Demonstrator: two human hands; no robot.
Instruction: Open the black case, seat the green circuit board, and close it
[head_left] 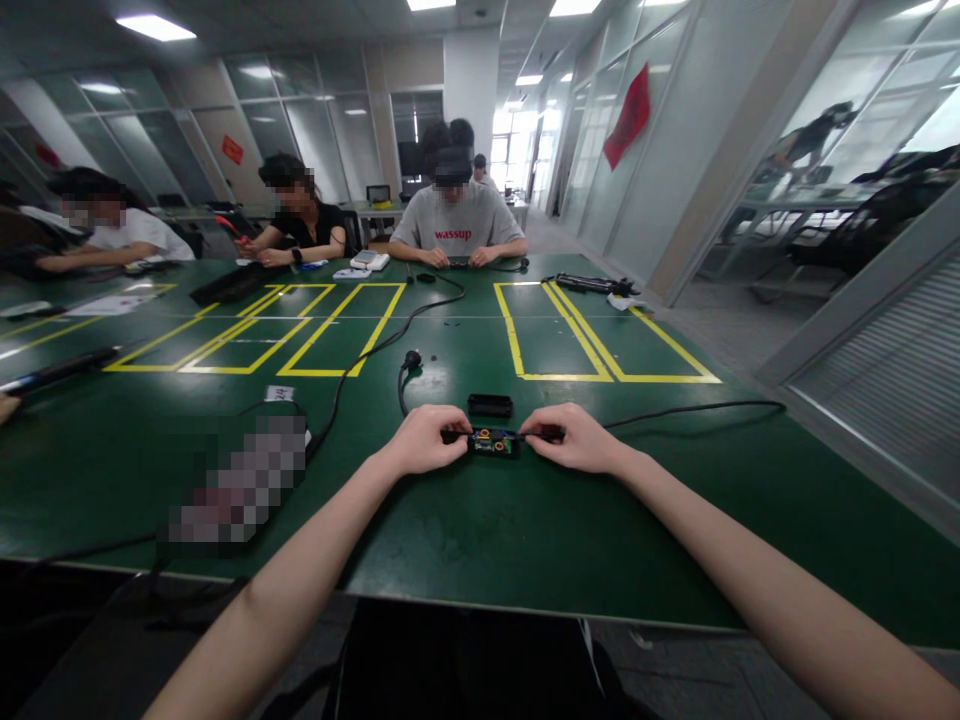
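Note:
On the green table in front of me lies an opened black power adapter case [513, 451], its circuit board [486, 447] with ring-shaped coils exposed. My left hand [431, 440] pinches the black cable at the case's left end. At the opposite end, my right hand [574, 437] is closed on another black cable [694, 408], which runs off to the right. Just beyond the case rests a separate black cover [490, 405]. A black power plug [412, 361] lies farther off, its cord leading back toward my left hand. My fingertips partly hide both cable ends.
A blurred-out object [244, 480] with a dark cable [341, 385] lies to my left. Yellow tape rectangles [566, 378] mark the table [600, 550]. Across it sits a person in a grey shirt [459, 215], with other people at left. Black tools [592, 285] lie at far right.

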